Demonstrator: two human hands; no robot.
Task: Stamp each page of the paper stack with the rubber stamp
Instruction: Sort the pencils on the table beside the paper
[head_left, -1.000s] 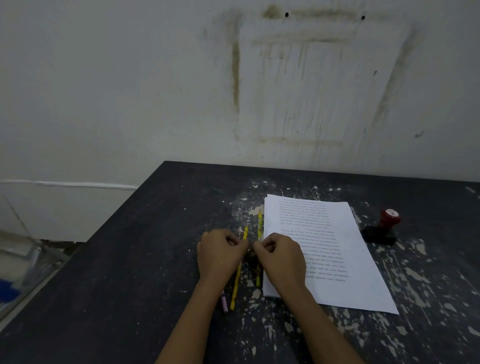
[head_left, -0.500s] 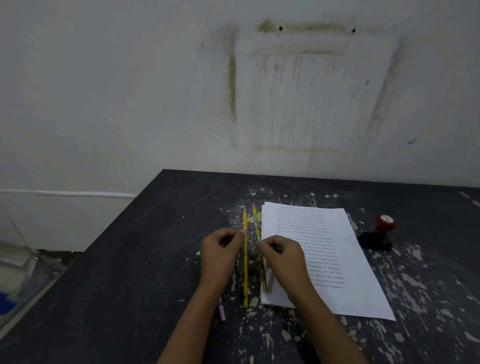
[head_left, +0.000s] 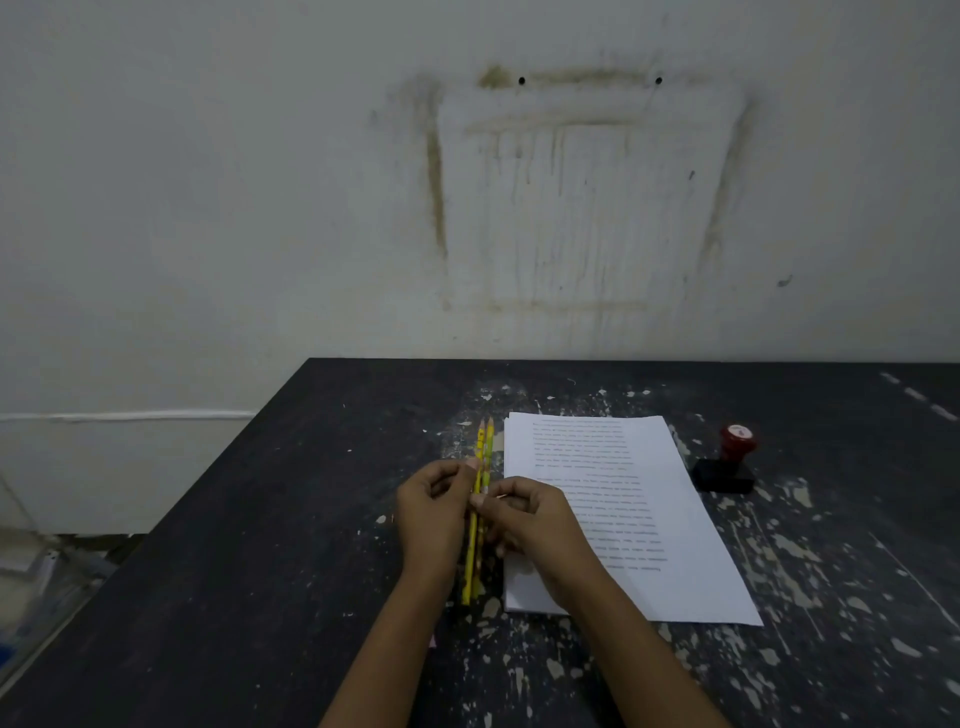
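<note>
A stack of white printed paper lies on the dark table. The rubber stamp, red knob on a black base, stands upright just right of the stack's far end. Two yellow pencils lie side by side, pointing away from me, just left of the stack. My left hand and my right hand both pinch the pencils around their middle. My right hand partly overlaps the stack's left edge. Neither hand touches the stamp.
The table is black with many pale paint flecks, and its left edge runs diagonally from the wall toward me. A stained white wall rises directly behind it. A small pink object peeks out beside my left forearm.
The pencils, slanted and apart a second ago, are now brought together, parallel and straight beside the stack. Both hands stayed on them. The view tilted down slightly.
</note>
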